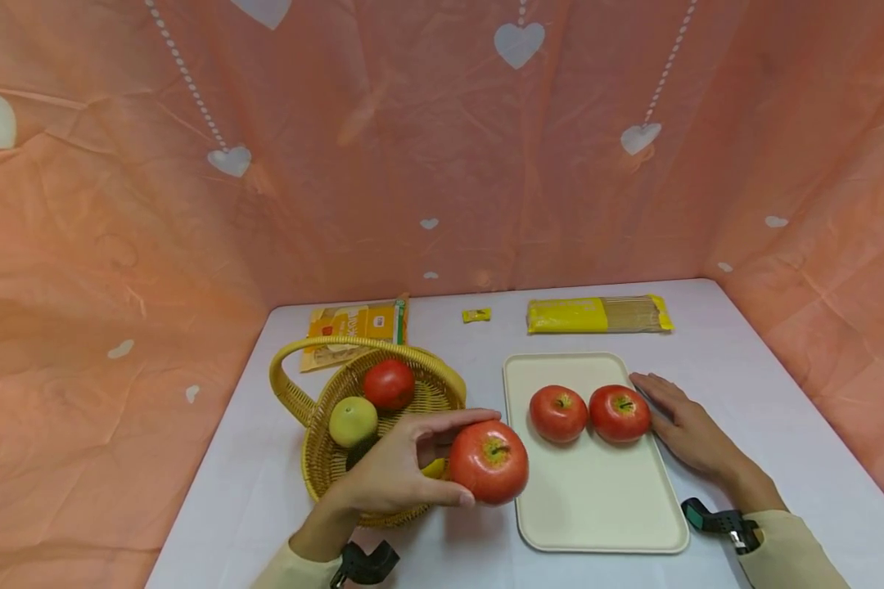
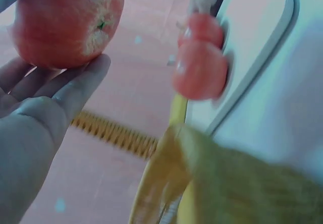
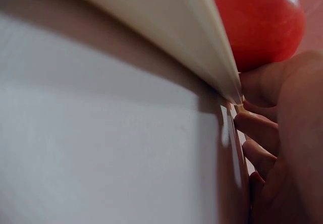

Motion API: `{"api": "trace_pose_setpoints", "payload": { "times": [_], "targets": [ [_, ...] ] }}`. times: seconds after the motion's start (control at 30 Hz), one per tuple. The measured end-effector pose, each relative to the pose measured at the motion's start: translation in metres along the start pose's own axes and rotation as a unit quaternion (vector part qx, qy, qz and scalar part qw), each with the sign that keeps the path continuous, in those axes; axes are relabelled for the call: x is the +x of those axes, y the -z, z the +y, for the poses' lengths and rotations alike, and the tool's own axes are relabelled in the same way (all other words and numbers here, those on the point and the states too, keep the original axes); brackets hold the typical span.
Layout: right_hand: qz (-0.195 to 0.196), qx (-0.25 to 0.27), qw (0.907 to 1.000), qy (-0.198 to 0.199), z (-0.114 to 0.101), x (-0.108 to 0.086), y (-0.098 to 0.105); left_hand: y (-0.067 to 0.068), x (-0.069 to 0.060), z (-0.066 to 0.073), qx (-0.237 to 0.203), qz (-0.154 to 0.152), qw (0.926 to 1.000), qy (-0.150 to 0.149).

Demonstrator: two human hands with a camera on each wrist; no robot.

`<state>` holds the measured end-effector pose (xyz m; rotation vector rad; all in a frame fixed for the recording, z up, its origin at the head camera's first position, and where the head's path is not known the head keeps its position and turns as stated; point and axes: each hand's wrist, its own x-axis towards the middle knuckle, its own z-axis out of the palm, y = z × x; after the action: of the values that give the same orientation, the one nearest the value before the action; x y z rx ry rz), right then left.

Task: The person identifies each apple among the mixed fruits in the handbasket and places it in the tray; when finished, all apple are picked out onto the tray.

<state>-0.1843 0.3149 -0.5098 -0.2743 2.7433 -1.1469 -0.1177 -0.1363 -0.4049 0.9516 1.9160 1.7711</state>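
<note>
My left hand (image 1: 394,468) grips a red apple (image 1: 489,462) between thumb and fingers, held up between the basket and the tray's left edge. In the left wrist view, the fingers curve under the apple (image 2: 68,24). Two more red apples, a left one (image 1: 557,414) and a right one (image 1: 620,413), sit side by side on the cream tray (image 1: 589,507). My right hand (image 1: 688,429) rests at the tray's right edge, fingers extended. In the right wrist view its thumb lies over the rim, close to an apple (image 3: 260,24).
A yellow wicker basket (image 1: 313,458) with a raised handle holds a red fruit (image 1: 389,384), a green fruit (image 1: 354,422), and something yellow (image 1: 435,468) partly hidden by my hand. Behind lie an orange food packet (image 1: 361,323), a small yellow packet (image 1: 476,315) and a noodle pack (image 1: 600,315).
</note>
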Motion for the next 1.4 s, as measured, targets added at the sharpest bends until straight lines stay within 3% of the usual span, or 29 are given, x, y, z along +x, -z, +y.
{"api": "trace_pose_setpoints", "payload": {
  "times": [0.3, 0.47, 0.67, 1.0, 1.23, 1.4],
  "targets": [
    [-0.002, 0.002, 1.0, -0.002, -0.001, -0.001, 0.0, -0.033, 0.033, -0.009, 0.0, -0.042, 0.999, -0.014],
    [-0.002, 0.001, 1.0, -0.001, -0.001, -0.001, 0.001, -0.054, 0.05, -0.016, -0.018, -0.064, 0.9978, 0.005],
    [-0.003, -0.001, 1.0, -0.004, -0.001, 0.0, 0.001, -0.075, 0.068, -0.03, 0.011, -0.073, 0.9972, -0.007],
    [-0.005, 0.0, 1.0, -0.008, -0.002, 0.0, 0.002, -0.1, 0.093, -0.055, 0.036, -0.078, 0.9962, 0.016],
    [-0.006, 0.006, 0.9999, -0.006, -0.001, -0.001, 0.002, -0.115, 0.105, -0.068, 0.085, -0.1, 0.9909, 0.03],
    [-0.007, 0.008, 0.9999, -0.01, -0.001, -0.001, 0.001, -0.122, 0.111, -0.074, 0.083, -0.104, 0.9897, 0.053]
  ]
}}
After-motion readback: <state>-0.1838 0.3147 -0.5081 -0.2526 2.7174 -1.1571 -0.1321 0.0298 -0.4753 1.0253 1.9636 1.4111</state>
